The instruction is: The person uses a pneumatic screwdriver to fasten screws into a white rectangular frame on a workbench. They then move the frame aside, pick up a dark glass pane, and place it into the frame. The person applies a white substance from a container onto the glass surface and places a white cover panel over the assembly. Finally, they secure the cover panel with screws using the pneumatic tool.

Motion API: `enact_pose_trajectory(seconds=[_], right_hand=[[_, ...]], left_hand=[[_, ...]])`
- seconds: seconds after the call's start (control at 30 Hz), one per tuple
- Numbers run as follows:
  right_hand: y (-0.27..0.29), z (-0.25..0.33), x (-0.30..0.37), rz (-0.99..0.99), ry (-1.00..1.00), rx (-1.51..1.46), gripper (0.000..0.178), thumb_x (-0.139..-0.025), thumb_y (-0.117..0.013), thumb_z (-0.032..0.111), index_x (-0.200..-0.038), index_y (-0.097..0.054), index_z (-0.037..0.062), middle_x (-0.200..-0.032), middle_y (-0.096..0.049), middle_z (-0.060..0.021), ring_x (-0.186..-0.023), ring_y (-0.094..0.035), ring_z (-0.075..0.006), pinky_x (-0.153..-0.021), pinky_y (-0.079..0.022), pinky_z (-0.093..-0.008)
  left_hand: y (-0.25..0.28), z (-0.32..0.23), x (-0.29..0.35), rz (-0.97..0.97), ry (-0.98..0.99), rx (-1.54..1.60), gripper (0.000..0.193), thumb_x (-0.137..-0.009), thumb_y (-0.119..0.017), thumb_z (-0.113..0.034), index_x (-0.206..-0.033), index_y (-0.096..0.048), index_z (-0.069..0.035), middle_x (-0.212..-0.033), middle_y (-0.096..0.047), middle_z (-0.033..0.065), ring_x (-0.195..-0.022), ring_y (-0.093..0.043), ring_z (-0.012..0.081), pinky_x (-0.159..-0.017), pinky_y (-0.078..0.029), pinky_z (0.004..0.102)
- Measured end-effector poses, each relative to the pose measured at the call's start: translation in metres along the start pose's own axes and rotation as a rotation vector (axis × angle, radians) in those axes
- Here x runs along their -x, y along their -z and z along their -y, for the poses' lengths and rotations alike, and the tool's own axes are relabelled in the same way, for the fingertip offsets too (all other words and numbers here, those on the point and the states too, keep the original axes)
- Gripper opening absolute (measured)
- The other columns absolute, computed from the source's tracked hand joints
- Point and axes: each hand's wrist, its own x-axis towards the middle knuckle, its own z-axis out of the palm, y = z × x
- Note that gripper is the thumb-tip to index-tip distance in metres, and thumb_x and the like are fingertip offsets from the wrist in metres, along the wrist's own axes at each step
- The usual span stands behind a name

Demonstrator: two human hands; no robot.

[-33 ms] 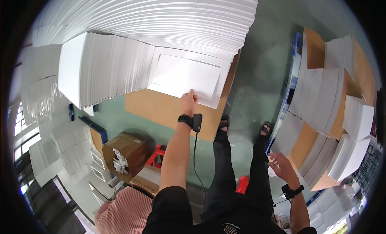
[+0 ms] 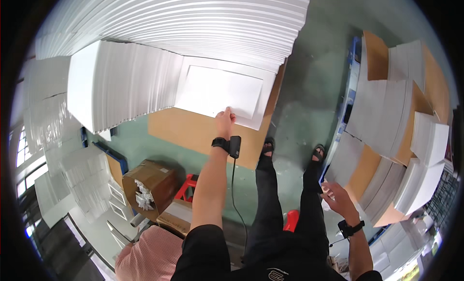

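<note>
My left hand point(image 2: 225, 121) reaches forward, its fingers pinched at the near edge of a thin white sheet point(image 2: 215, 90). That sheet lies slightly askew on a white panel point(image 2: 255, 120) with a recessed-looking border. To its left stands a tall stack of white panels point(image 2: 137, 80), and behind it rises a larger stack point(image 2: 193, 27). Under the panel is a brown board point(image 2: 193, 136). By my right thigh hangs my right hand point(image 2: 340, 201), fingers loosely curled and apart, with nothing visible in them. Both wrists wear black straps with small devices.
Stacked white and brown boards point(image 2: 382, 116) fill the right side on a blue pallet point(image 2: 353, 73). An open cardboard box point(image 2: 162, 182), a red stool point(image 2: 187, 188) and a person in a striped pink top point(image 2: 150, 254) are at lower left. A black cable point(image 2: 235, 194) trails from my left wrist.
The whole view has shifted slightly. Both hands keep the same pose, and the sheet stays in place on the panel.
</note>
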Motion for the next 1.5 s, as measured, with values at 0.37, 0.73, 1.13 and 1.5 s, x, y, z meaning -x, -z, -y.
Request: enact_pose_trajectory(seconds=[0.37,0.73,1.13,1.5], right_hand=[[-0.006,0.011,-0.024,0.024,-0.098,-0.053,0.038,-0.092,-0.075,0.018,-0.127,-0.063,0.0067,-0.102,-0.064,-0.0124,-0.089,-0.069,-0.0257,-0.082,-0.057,-0.0357],[-0.006,-0.018,-0.005,-0.049,-0.08,-0.074,0.039,-0.093,-0.074,0.019,-0.128,-0.064,0.0071,-0.107,-0.066,-0.0137,-0.091,-0.07,-0.0283,-0.084,-0.057,-0.0375],[0.11,-0.106,0.155,-1.025,-0.178,-0.172,0.022,-0.097,-0.067,0.004,-0.119,-0.069,0.003,-0.105,-0.068,-0.0096,-0.09,-0.069,-0.0184,-0.078,-0.057,-0.0315],[0.205,-0.234,0.297,-1.53,-0.656,-0.4,0.051,-0.099,-0.067,0.021,-0.142,-0.053,-0.0034,-0.138,-0.057,-0.0195,-0.117,-0.065,-0.0255,-0.092,-0.058,-0.0375]], left_hand=[[-0.016,-0.001,0.025,-0.256,-0.469,-0.704,0.075,-0.091,-0.079,-0.028,-0.148,-0.04,0.001,-0.145,-0.045,0.0258,-0.128,-0.051,0.0393,-0.105,-0.047,0.0517],[-0.014,0.003,-0.007,0.001,-0.792,-1.22,0.085,-0.089,-0.079,-0.032,-0.156,-0.035,-0.005,-0.161,-0.029,0.0274,-0.15,-0.028,0.0465,-0.12,-0.031,0.0552],[-0.272,-0.016,0.283,0.74,-1.133,-0.982,0.045,-0.096,-0.07,-0.01,-0.138,-0.058,-0.003,-0.134,-0.061,0.0206,-0.124,-0.06,0.036,-0.104,-0.049,0.044],[-0.606,0.042,0.587,1.062,-1.641,-0.853,0.047,-0.099,-0.067,-0.019,-0.134,-0.054,0.01,-0.129,-0.058,0.0219,-0.12,-0.057,0.0379,-0.099,-0.05,0.0469]])
